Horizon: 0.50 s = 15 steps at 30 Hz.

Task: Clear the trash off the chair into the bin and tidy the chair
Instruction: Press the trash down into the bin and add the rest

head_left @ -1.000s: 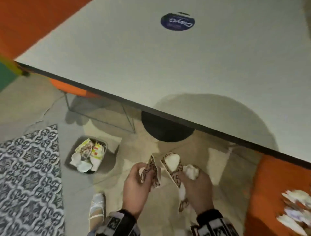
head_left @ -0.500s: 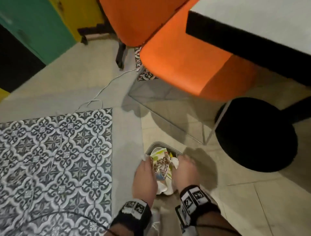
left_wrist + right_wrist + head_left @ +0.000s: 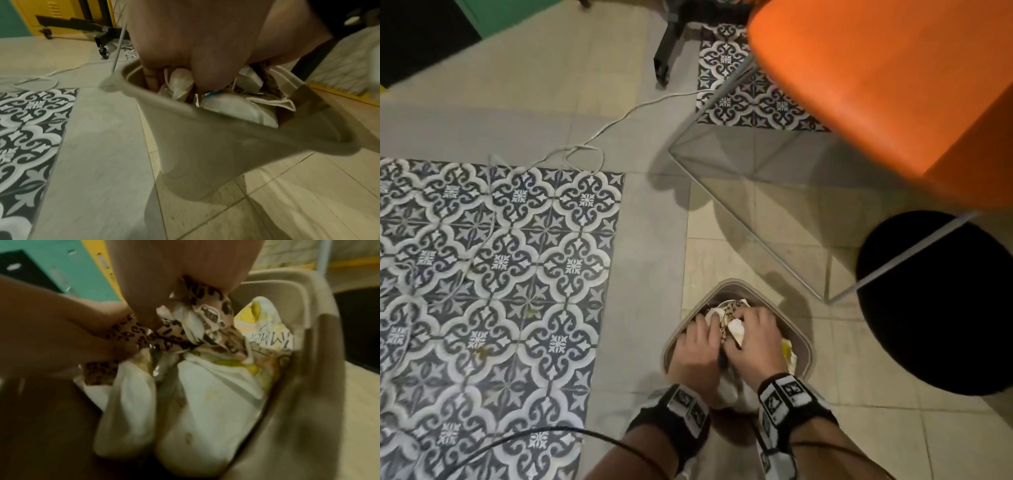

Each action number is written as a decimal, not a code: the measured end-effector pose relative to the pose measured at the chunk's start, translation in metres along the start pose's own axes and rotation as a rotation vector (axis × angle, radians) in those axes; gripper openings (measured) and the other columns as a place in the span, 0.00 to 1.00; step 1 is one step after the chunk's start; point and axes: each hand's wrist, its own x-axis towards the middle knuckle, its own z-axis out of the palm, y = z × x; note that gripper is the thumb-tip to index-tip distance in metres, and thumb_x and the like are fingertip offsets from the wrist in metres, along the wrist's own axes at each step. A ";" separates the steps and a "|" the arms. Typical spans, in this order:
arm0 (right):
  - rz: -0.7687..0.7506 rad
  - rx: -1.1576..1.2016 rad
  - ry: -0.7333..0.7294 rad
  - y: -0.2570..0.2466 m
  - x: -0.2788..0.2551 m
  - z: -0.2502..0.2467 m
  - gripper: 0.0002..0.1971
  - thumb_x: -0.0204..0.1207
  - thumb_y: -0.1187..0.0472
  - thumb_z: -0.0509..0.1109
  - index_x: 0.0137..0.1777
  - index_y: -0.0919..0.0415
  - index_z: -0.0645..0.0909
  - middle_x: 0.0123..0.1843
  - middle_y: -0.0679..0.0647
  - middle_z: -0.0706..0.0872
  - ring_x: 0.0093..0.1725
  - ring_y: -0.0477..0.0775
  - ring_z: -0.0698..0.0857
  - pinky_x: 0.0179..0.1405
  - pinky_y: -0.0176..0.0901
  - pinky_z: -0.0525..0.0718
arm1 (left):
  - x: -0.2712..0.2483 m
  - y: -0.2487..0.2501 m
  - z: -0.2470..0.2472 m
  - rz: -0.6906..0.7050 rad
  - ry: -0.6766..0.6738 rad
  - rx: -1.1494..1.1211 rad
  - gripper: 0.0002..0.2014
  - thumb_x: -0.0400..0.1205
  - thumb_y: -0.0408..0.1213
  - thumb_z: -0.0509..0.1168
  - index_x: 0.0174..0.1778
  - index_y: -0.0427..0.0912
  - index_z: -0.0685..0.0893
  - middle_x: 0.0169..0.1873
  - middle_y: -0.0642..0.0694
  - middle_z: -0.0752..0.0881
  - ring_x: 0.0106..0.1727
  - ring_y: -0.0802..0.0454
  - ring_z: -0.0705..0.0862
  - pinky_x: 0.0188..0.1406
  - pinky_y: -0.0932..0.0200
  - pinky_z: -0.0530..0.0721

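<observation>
pressing wrappers into the bin with both hands.
left hand (image 3: pixel 697 349) and right hand (image 3: pixel 753 337) sit inside the bin (image 3: pixel 810 346) on the floor, side by side and touching. both grips are closed around a leopard-print wrapper (image 3: pixel 164 335): curled fingers pinch it from either side, above white crumpled paper (image 3: pixel 205 402) and a yellow-printed wrapper (image 3: pixel 265 318) that fill the bin. bin stands on plain tile (image 3: pixel 647 240) beside the patterned tile (image 3: pixel 493 267), in front of the orange chair (image 3: pixel 887 89). a white cable (image 3: pixel 599 137) lies on the floor, well apart from the bin.
</observation>
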 end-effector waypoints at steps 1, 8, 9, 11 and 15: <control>-0.026 -0.025 -0.019 -0.002 0.001 0.002 0.19 0.67 0.57 0.69 0.59 0.54 0.75 0.57 0.51 0.75 0.59 0.55 0.73 0.61 0.46 0.70 | 0.002 -0.001 0.004 -0.005 -0.042 -0.027 0.50 0.65 0.56 0.72 0.74 0.31 0.59 0.61 0.30 0.81 0.56 0.40 0.83 0.49 0.52 0.83; 0.009 0.238 -0.011 0.001 -0.005 -0.015 0.24 0.70 0.67 0.68 0.67 0.56 0.73 0.67 0.53 0.74 0.68 0.52 0.73 0.71 0.42 0.69 | -0.006 0.005 -0.007 -0.022 -0.031 0.113 0.37 0.85 0.46 0.49 0.79 0.33 0.33 0.81 0.33 0.45 0.79 0.34 0.52 0.78 0.41 0.55; 0.034 0.271 0.004 0.002 -0.008 -0.021 0.26 0.70 0.67 0.70 0.69 0.55 0.72 0.68 0.53 0.73 0.68 0.52 0.74 0.69 0.39 0.69 | -0.008 0.006 -0.009 -0.021 -0.025 0.122 0.37 0.85 0.47 0.49 0.79 0.33 0.34 0.81 0.33 0.45 0.79 0.34 0.53 0.78 0.41 0.55; 0.076 0.321 0.042 0.005 -0.012 -0.032 0.28 0.70 0.66 0.73 0.70 0.52 0.71 0.69 0.52 0.72 0.67 0.50 0.75 0.67 0.38 0.70 | -0.012 0.007 -0.014 -0.019 0.003 0.120 0.36 0.85 0.47 0.49 0.80 0.33 0.37 0.81 0.33 0.46 0.78 0.35 0.54 0.79 0.41 0.56; 0.136 0.378 0.099 0.015 -0.025 -0.044 0.31 0.69 0.61 0.76 0.72 0.50 0.70 0.70 0.50 0.73 0.67 0.48 0.74 0.69 0.41 0.70 | -0.021 0.007 -0.025 0.001 0.067 0.008 0.36 0.83 0.46 0.49 0.81 0.34 0.39 0.82 0.35 0.44 0.81 0.37 0.51 0.80 0.42 0.53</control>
